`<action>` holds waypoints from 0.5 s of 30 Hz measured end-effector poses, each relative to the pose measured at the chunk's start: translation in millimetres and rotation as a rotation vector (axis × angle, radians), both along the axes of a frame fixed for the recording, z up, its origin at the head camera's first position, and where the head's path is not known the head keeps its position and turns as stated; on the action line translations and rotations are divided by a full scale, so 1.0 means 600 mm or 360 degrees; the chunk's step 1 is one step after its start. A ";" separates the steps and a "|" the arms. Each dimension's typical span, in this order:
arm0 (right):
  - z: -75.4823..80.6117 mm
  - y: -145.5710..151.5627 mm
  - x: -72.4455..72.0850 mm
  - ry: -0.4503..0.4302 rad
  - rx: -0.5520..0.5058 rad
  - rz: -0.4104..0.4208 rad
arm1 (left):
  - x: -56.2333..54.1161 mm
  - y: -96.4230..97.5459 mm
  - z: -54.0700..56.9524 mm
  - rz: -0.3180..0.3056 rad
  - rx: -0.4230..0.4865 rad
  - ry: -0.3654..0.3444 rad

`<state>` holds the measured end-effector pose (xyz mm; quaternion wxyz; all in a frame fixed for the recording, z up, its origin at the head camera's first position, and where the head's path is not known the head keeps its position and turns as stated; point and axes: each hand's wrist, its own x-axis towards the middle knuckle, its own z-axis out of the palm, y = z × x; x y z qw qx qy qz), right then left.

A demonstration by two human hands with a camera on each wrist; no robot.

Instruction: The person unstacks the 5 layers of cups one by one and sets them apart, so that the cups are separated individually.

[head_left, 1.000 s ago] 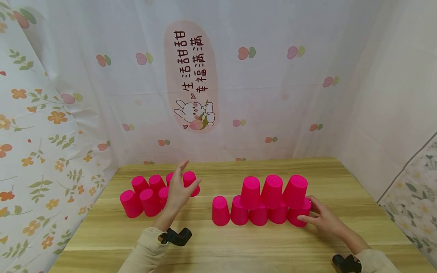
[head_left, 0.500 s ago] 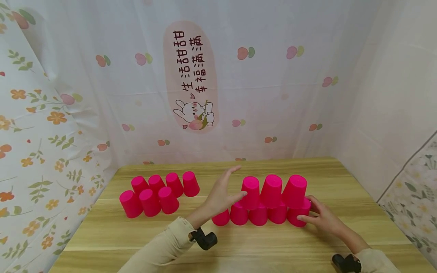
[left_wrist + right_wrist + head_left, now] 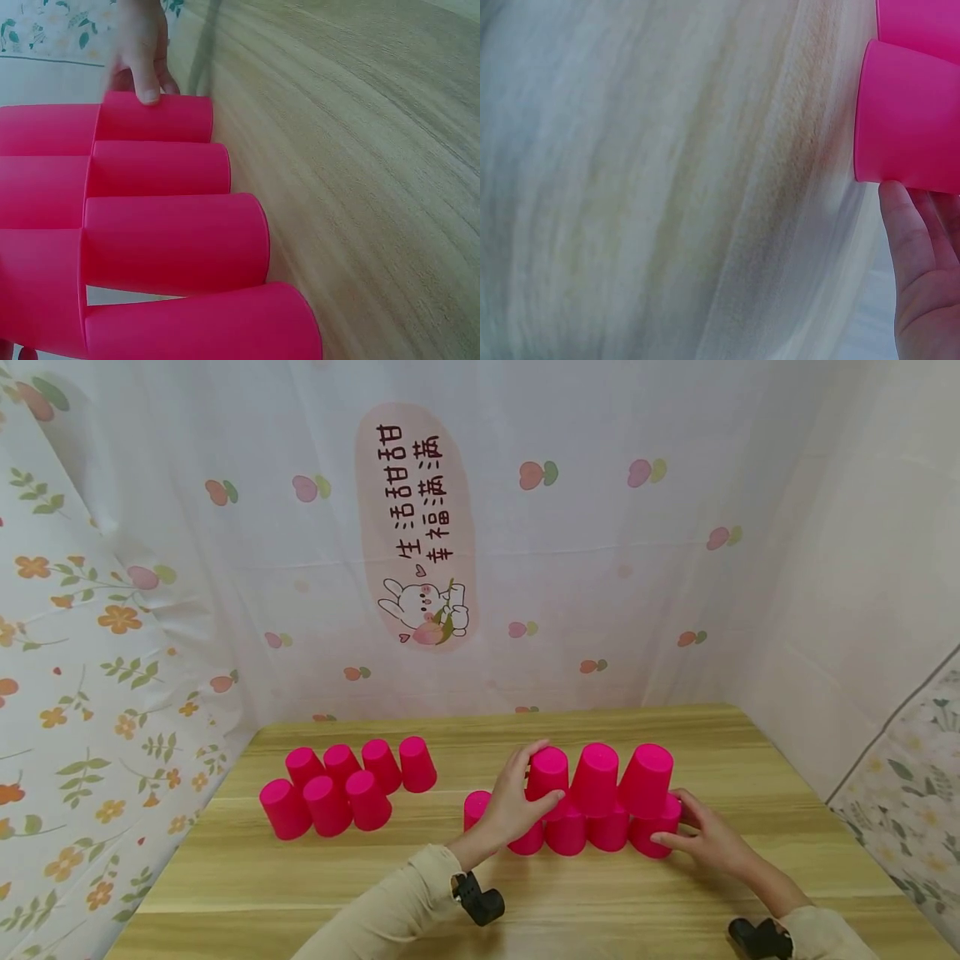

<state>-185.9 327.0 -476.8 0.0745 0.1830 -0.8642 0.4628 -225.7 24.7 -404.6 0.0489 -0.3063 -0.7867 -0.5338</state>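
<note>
Several upside-down pink plastic cups stand in a row, with three more upside down on top of them. In the head view my left hand [image 3: 517, 797] has its thumb in front of the leftmost upper cup [image 3: 549, 768] and its fingers round the far side. My right hand [image 3: 712, 839] is at the opposite end, with the rightmost lower cup [image 3: 654, 833] between thumb and fingers. In the right wrist view the thumb [image 3: 906, 232] touches that cup near its rim. The left wrist view looks along both rows, with left fingertips at the lower left corner.
Several more pink cups [image 3: 327, 806] stand upside down in two rows at the table's left. The wooden table [image 3: 600, 910] reaches back to a white printed curtain [image 3: 570, 577]. Behind my left hand, the leftmost lower cup [image 3: 475, 810] is partly hidden.
My left hand has moved right, from over the left group of cups to the leftmost upper cup, and has closed round it. My right hand stays at the rightmost lower cup.
</note>
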 end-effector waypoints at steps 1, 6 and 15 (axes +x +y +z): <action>0.001 0.000 0.000 0.0002 -0.0005 0.0002 | -0.001 0.001 -0.001 -0.0003 0.0012 0.0005; 0.003 0.000 -0.001 0.0008 -0.0021 0.0013 | -0.002 0.002 -0.003 -0.0014 0.0047 0.0009; -0.001 -0.001 -0.001 0.0003 -0.0031 0.0018 | 0.034 -0.017 0.060 0.0009 0.0114 -0.0044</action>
